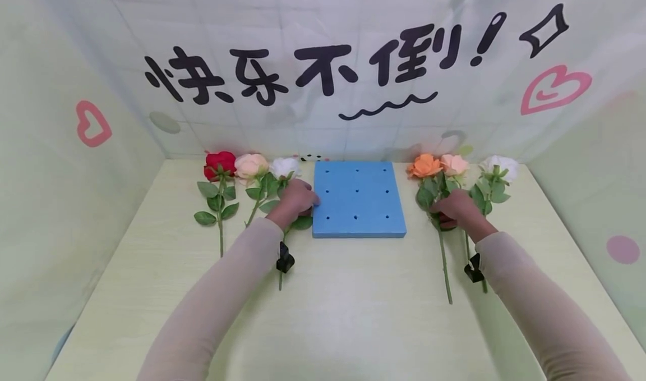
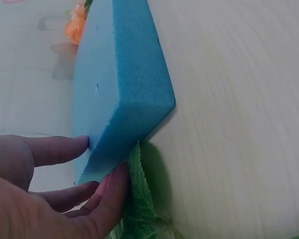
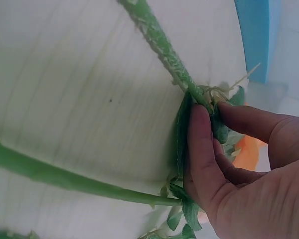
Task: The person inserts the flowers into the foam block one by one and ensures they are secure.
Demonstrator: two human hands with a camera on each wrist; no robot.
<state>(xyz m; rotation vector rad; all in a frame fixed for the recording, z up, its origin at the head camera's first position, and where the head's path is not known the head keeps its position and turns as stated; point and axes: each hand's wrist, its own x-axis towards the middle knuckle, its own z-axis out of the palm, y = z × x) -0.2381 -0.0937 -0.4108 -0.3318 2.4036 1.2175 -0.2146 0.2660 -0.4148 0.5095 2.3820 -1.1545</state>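
A square blue foam board (image 1: 370, 204) with rows of small holes lies at the back of the table. My left hand (image 1: 300, 197) grips its left edge, thumb on the top face and fingers against the side, as the left wrist view shows; a green leaf (image 2: 138, 191) lies by the fingertips. Under that hand runs the stem of a white rose (image 1: 284, 168), partly hidden. To the right of the board my right hand (image 1: 460, 206) pinches the orange rose (image 1: 425, 166) by its green stem (image 3: 162, 50) between thumb and index finger, near the leaves.
On the left lie a red rose (image 1: 220, 165) and a peach rose (image 1: 251, 166). A pink rose (image 1: 455, 164) and another white rose (image 1: 501, 168) lie on the right, partly behind the right hand and forearm. Behind the table (image 1: 343, 302) hangs a printed cloth (image 1: 282, 125).
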